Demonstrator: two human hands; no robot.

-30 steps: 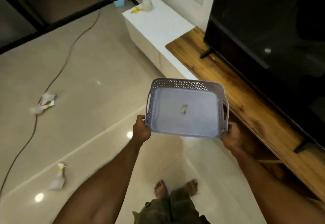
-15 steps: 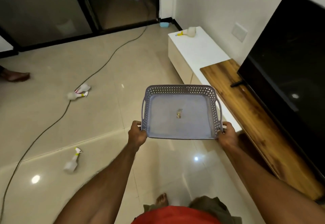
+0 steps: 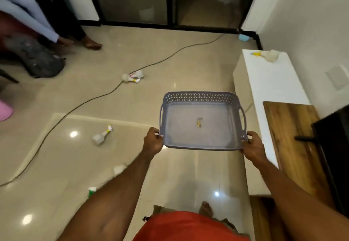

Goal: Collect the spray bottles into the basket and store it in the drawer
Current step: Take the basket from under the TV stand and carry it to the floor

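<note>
Fingers (image 3: 155, 131) of left hand (image 3: 153, 142) and right hand (image 3: 252, 144) clamped on near corners of shallow grey perforated plastic basket (image 3: 202, 97), held level above floor. Best lowered beside nearest white spray bottle (image 3: 102, 135) lying on tiles.

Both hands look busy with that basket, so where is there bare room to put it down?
The white cabinet top is bare between the spray bottle at its far end and the wooden shelf. The floor under the basket, right of the lone bottle, is open too. Farther left it is cluttered: a cable with a bottle pair lying on it.
</note>
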